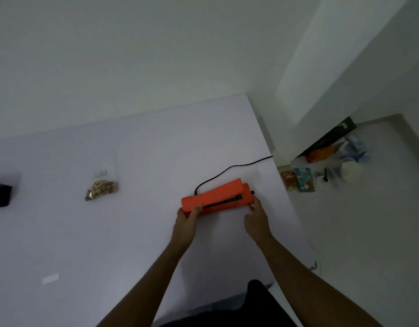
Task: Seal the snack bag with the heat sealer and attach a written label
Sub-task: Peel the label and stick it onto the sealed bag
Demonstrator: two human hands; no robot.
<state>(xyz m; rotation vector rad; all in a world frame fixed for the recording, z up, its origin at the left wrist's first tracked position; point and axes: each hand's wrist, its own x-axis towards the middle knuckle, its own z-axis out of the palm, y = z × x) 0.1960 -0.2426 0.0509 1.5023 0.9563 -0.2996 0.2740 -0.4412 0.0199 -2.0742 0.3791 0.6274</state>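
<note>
Both hands grip the orange heat sealer [216, 197], left hand [188, 217] at its 9 o'clock end, right hand [257, 215] at 3 o'clock, snack bag [101, 188] well apart.

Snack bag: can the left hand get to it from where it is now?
Probably yes. The snack bag lies in the open on the table, off to the left of the left hand, nothing between. That hand grips the heat sealer and must let go first.
</note>
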